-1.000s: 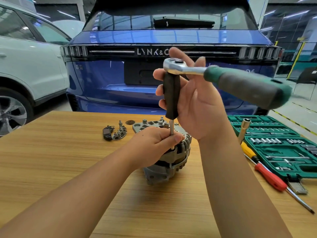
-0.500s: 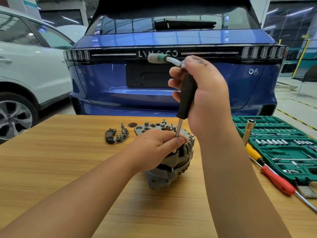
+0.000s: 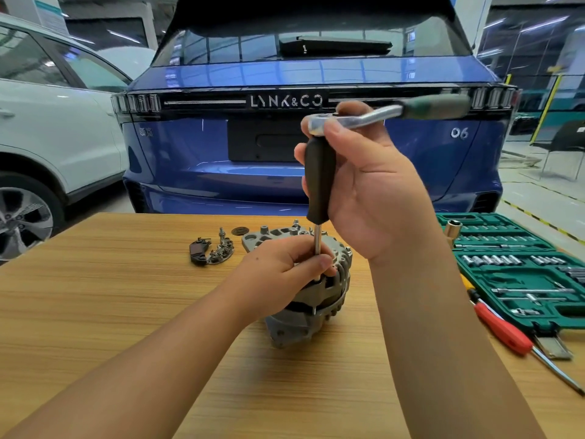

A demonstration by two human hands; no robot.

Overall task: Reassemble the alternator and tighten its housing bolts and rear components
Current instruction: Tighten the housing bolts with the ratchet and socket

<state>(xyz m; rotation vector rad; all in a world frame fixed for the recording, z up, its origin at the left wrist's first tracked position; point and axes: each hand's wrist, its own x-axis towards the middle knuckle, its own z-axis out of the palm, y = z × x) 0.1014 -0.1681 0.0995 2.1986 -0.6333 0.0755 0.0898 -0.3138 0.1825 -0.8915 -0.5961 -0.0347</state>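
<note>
Right grip (image 3: 373, 185) wrapped the extension driver (image 3: 319, 182) under the ratchet (image 3: 380, 117) | left grip (image 3: 285, 264) pinched its shaft at the alternator (image 3: 316, 296) | risk: tilt could slip the socket off the bolt.

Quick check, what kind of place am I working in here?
Most likely a car workshop or training bay: a blue car parked behind the wooden table, a white car beside it, and a green socket set case.

Both bare forearms reaching forward. Left hand (image 3: 285, 264) low, fingers (image 3: 323, 264) pinched round thin steel shaft (image 3: 317, 242). Right hand (image 3: 376, 191) raised, palm facing left, thumb and fingers curled round upright black cylindrical handle (image 3: 319, 179).
</note>
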